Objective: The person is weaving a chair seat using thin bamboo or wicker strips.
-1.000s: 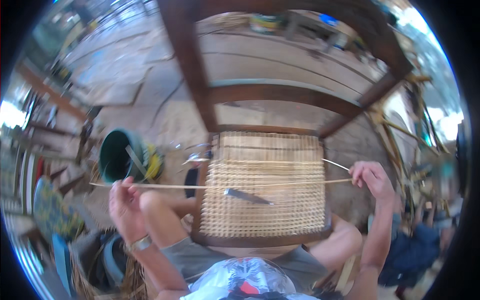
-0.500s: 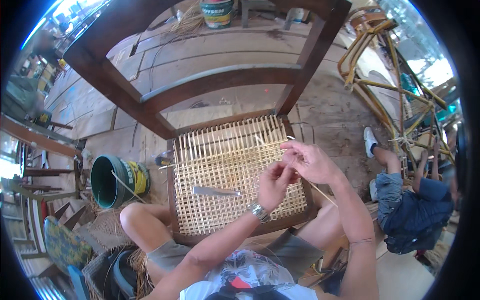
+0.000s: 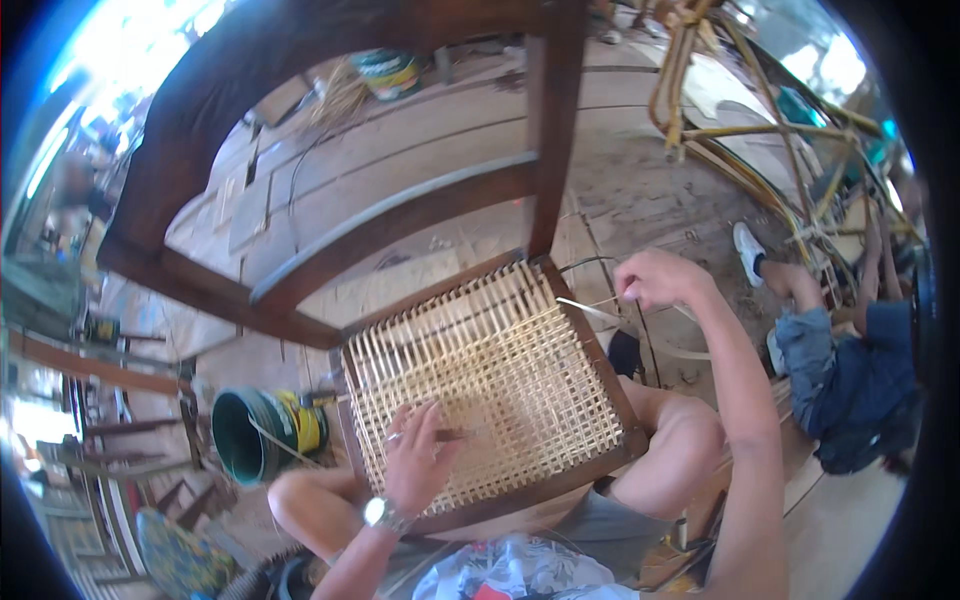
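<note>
- One wooden chair [image 3: 330,250], woven cane seat [image 3: 490,375] across the person's knees.
- Left hand [image 3: 420,462], fingers closed on a small tool [image 3: 450,435], resting on the seat.
- Right hand [image 3: 655,278] pinching one cane strip [image 3: 590,310] beside the seat's right corner.
- One green bucket [image 3: 255,435], yellow-labelled, at left; one labelled tub [image 3: 388,72] beyond.

Green bucket [image 3: 262,436]; a seated person's blue jeans [image 3: 850,385].

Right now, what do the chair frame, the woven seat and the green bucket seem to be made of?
The chair frame looks like dark brown wood with a smooth, perhaps varnished, surface. The woven seat seems to be pale cane strips, matt and straw-coloured, crossed in an open grid. The green bucket is probably plastic, given its even colour and thin round rim, though I cannot be sure.
</note>
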Motion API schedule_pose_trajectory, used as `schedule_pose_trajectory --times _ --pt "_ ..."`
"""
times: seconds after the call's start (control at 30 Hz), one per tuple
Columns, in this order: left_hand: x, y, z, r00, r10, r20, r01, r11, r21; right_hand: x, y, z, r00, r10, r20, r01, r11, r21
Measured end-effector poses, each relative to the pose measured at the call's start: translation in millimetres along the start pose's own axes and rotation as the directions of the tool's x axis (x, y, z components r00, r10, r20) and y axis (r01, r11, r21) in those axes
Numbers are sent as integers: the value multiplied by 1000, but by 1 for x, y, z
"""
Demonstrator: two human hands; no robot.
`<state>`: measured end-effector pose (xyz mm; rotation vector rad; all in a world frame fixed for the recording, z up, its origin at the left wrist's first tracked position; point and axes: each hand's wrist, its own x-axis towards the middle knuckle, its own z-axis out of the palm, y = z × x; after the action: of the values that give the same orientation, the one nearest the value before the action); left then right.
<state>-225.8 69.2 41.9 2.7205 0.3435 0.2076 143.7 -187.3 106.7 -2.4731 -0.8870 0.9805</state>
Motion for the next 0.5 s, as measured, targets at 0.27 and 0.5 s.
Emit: schedule_pose_trajectory --times 0.27,0.5 --pt "9 -27 -16 1000 -11 17 13 990 -144 44 -18 45 928 -328 -178 356 921 158" --pt "13 -52 -9 997 69 -42 -77 974 -215 52 -38 63 956 -251 -154 292 730 618"
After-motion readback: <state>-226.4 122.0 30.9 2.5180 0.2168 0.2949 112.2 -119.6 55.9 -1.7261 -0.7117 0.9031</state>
